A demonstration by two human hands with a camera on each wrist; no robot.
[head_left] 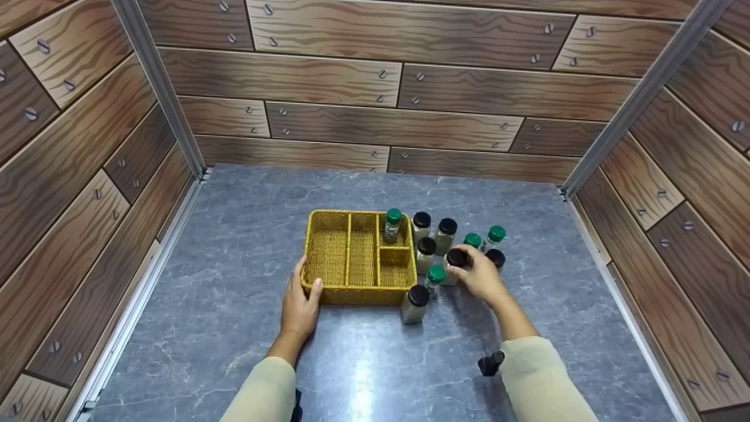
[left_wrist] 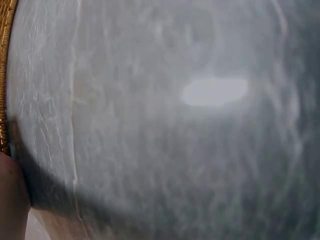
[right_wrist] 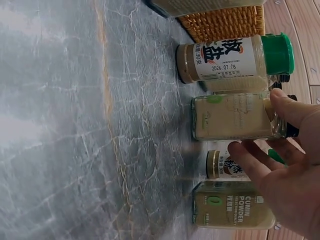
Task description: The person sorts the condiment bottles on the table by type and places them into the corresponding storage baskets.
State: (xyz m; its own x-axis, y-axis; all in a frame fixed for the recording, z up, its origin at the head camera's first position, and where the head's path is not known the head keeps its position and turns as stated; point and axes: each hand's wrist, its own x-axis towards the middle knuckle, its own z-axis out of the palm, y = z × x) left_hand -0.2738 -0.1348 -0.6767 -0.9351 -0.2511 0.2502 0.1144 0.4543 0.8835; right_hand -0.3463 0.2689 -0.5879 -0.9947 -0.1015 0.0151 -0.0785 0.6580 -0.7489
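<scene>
My left hand (head_left: pixel 300 310) holds the front left corner of a yellow woven basket (head_left: pixel 363 296), thumb at the front rim and fingers along the left side. Only a bit of that hand (left_wrist: pixel 12 195) and the basket's edge (left_wrist: pixel 4 75) show in the left wrist view. To the basket's right, my right hand (head_left: pixel 485 280) grips a black-capped glass spice jar (right_wrist: pixel 232 117) of pale powder, upright between thumb and fingers. A green-capped jar (head_left: pixel 391 228) stands in the basket's back right compartment.
Several more spice jars crowd the basket's right side: a black-capped one (head_left: pixel 414 309) at its front right corner, a green-capped one (right_wrist: pixel 235 57) beside the held jar, and a cumin powder jar (right_wrist: pixel 232 205). Wood-patterned walls (head_left: pixel 328 76) enclose the grey marbled table (head_left: pixel 222 246).
</scene>
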